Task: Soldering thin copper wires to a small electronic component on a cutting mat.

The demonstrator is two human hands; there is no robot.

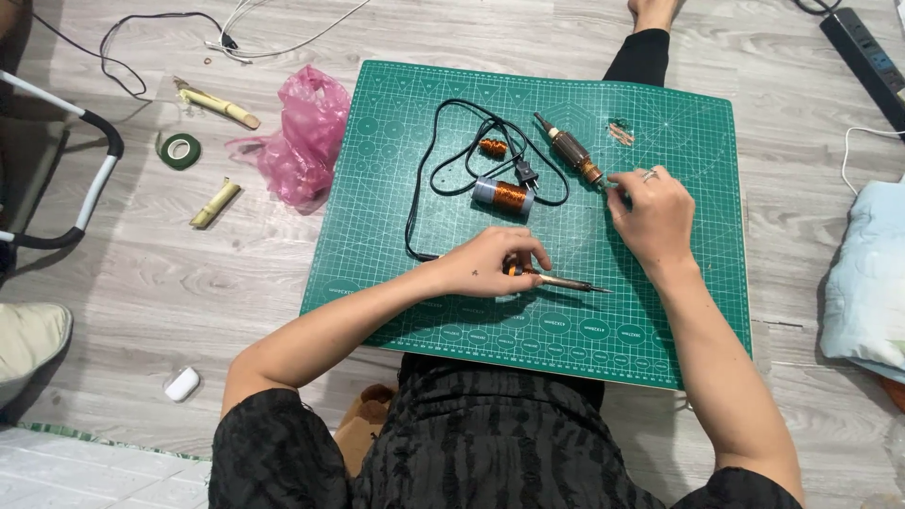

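On a green cutting mat (pixel 396 188) my left hand (pixel 495 264) rests with its fingers closed around the handle of a soldering iron (pixel 566 281), whose metal tip points right. My right hand (pixel 652 212), with a ring on one finger, pinches the lower end of a brown motor rotor (pixel 570 153) lying slantwise on the mat. A spool of copper wire (pixel 503 196) and a smaller copper coil (pixel 493 147) lie inside the loops of the iron's black power cord (pixel 443 160).
A pink plastic bag (pixel 306 137), a green tape roll (pixel 179 150) and two bamboo-like sticks (pixel 217 106) lie on the wooden floor left of the mat. A white case (pixel 181 384) lies near left. A power strip (pixel 863 52) lies top right, pale cloth (pixel 867 283) at right.
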